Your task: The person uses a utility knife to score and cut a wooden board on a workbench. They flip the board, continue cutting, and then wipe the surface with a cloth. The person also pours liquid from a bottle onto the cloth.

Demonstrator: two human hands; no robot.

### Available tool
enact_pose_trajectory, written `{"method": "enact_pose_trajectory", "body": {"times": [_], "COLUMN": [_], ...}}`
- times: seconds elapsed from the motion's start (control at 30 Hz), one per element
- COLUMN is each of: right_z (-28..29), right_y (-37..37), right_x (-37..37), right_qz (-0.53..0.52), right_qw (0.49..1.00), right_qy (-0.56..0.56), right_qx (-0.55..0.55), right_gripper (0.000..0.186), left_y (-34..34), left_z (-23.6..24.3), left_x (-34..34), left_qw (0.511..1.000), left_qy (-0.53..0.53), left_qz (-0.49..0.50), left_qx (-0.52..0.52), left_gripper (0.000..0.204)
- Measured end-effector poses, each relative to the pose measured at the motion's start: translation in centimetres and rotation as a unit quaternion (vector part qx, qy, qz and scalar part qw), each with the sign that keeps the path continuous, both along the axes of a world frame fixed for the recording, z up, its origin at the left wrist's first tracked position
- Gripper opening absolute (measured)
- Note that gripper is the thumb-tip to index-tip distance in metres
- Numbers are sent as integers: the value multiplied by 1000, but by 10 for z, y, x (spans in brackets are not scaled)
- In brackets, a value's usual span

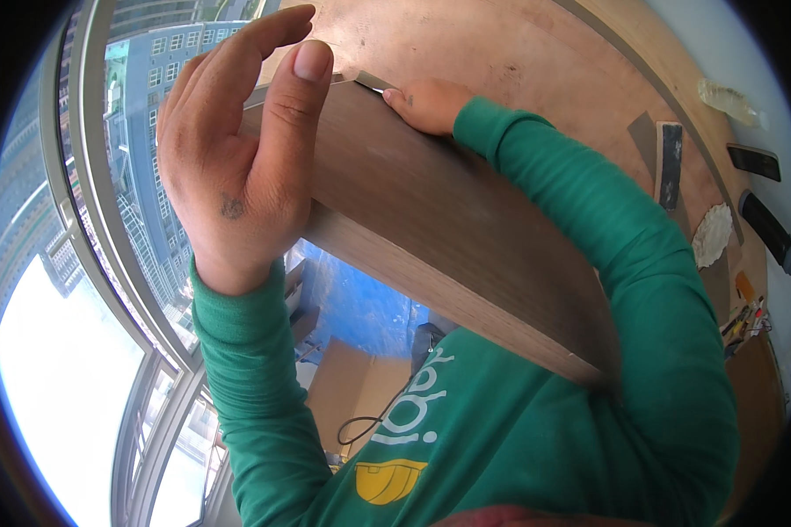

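Observation:
A long brown wood-grain board [448, 228] with a thick, paler edge slants across in front of my chest. Its near end rests against my green shirt. My left hand [237, 158] is at the board's left side, thumb raised and fingers stretched out and apart, its palm side close to or against the wood. At the far end, my right hand [431, 105] grips the board's far edge; most of its fingers are hidden. A thin strip [366, 83] shows at that far end, beside my right thumb.
A window frame [88, 176] runs along the left, with tall buildings outside. Below the board are blue plastic sheeting [360, 299] and cardboard [351, 386]. On the right lie a dark sanding block [669, 167], a phone [753, 162], a plastic bottle [729, 103] and small tools [745, 325].

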State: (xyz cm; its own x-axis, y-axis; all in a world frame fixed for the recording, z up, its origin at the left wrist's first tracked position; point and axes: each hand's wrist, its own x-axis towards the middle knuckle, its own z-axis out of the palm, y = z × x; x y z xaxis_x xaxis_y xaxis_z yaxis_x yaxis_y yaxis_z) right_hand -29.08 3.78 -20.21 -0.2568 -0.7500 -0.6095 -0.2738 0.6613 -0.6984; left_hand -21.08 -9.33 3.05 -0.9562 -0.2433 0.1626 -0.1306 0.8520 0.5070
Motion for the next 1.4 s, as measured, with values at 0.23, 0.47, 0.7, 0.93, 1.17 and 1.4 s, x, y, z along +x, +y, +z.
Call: {"method": "enact_pose_trajectory", "body": {"times": [0.23,0.47,0.7,0.93,1.17,1.4], "right_z": [-3,-5,0,0,8,21], "right_y": [1,18,47,84,130,177], "right_x": [2,7,10,17,27,33], "right_qz": [20,8,30,27,-2,0], "right_qw": [1000,999,999,999,999,998], "right_qy": [9,27,30,37,33,26], "right_qx": [11,-23,10,17,9,51], "right_gripper": [60,62,62,60,60,58], "left_y": [-4,-7,-8,-9,-14,-16], "left_z": [-5,-3,-3,-3,-5,-6], "left_x": [2,5,4,5,5,6], "left_qw": [1000,1000,1000,1000,1000,999], "left_qy": [9,10,8,0,-1,-28], "left_qz": [5,2,-5,0,-10,-14], "left_qx": [9,-9,3,-2,4,-8], "left_gripper": [47,46,45,44,43,45]}}
